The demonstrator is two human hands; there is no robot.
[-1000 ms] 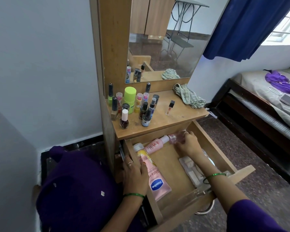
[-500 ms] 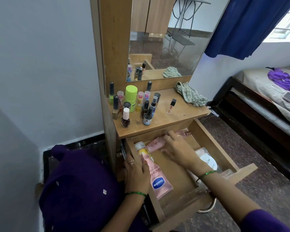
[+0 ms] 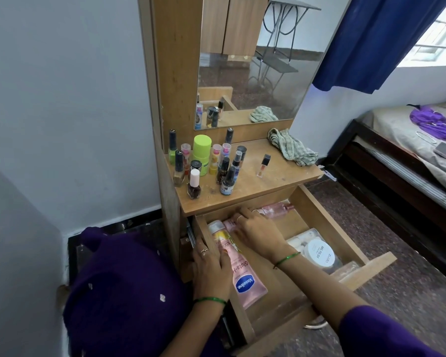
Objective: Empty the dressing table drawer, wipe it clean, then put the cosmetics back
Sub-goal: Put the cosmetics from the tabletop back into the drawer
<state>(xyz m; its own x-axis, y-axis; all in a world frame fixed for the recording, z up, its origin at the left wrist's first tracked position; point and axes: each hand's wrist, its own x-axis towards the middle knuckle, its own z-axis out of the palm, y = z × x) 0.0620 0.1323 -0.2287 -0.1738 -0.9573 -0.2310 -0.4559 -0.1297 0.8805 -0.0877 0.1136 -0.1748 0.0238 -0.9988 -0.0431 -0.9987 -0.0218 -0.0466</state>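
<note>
A person in purple sleeves works at an open dressing table drawer (image 3: 327,217), both hands inside it. The right hand (image 3: 258,231) lies at the drawer's back left, fingers curled over a small pink bottle (image 3: 228,224) that shows only as a sliver beside the knuckles; whether it is truly gripped cannot be told. Just beyond those fingertips a clear pink perfume bottle (image 3: 277,210) lies on its side against the back wall. The left hand (image 3: 211,269) rests on the drawer's left wall, fingers laid over the top half of a pink Vaseline tube (image 3: 245,279), whose silver cap (image 3: 216,226) pokes out ahead of it. At the right side sits a clear pouch (image 3: 317,256) holding one white round jar and some pale items too blurred to name. On the tabletop (image 3: 289,173) stand roughly fifteen small bottles and tubes in a cluster, one green-capped container (image 3: 202,153) among them, one lip gloss (image 3: 264,166) apart, and one checked cloth (image 3: 291,148) crumpled below the mirror (image 3: 255,73)
</note>
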